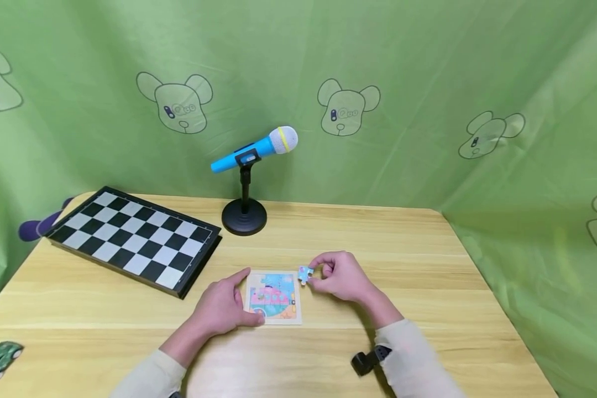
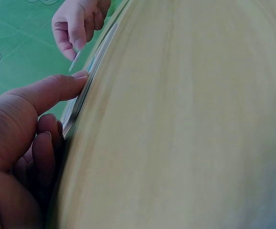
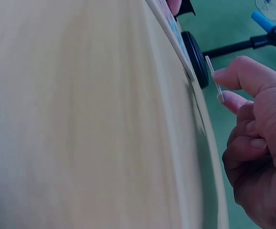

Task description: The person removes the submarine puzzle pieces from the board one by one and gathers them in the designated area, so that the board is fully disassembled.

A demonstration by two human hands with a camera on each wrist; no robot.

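Note:
A small square jigsaw puzzle (image 1: 273, 297) with a pink and blue picture lies in a pale tray on the table. My left hand (image 1: 222, 305) holds the tray's left side, thumb at the lower left corner and forefinger at the upper left one. Seen from the left wrist, the thumb (image 2: 57, 90) rests on the tray's edge while other fingers curl below. At the tray's upper right corner, my right hand (image 1: 340, 276) pinches a light blue jigsaw piece (image 1: 304, 274) between thumb and forefinger. The right wrist view shows this piece (image 3: 215, 78) edge-on, raised above the table.
A black-and-white chessboard (image 1: 139, 237) lies at the left. Behind the puzzle, a blue toy microphone (image 1: 258, 150) stands on a black round base (image 1: 244, 218). A green toy car (image 1: 0, 360) is at the near left. Green curtain (image 1: 403, 61) hangs behind the table (image 1: 428, 331).

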